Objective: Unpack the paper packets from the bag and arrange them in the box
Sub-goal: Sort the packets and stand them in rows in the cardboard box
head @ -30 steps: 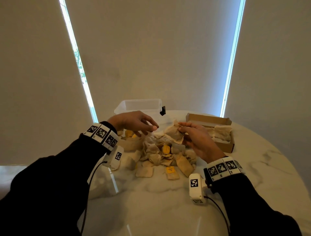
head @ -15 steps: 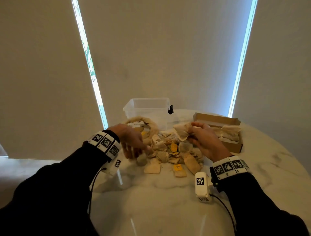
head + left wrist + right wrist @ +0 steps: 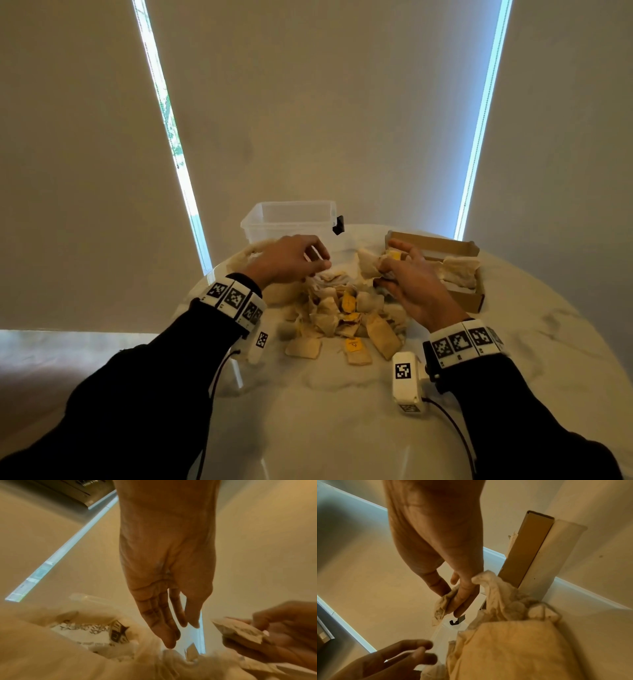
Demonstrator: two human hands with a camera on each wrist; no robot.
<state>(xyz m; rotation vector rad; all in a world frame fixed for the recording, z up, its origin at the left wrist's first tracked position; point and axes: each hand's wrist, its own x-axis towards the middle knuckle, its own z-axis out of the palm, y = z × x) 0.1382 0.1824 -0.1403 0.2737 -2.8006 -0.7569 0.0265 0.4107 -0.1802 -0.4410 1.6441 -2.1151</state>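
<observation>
A light, limp paper packet (image 3: 371,265) (easily crumpled) was pinched at its edge by the right hand (image 3: 409,284); the left hand (image 3: 287,258) hovered loosely curled, empty, near the table's (image 3: 342,411) far edge.

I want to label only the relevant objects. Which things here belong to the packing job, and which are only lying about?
Belong to the job:
- right hand, holding paper packets
- left hand, holding nothing
- packet pile
- cloth bag
- cardboard box

Lying about:
- clear plastic tub
- marble table
</observation>
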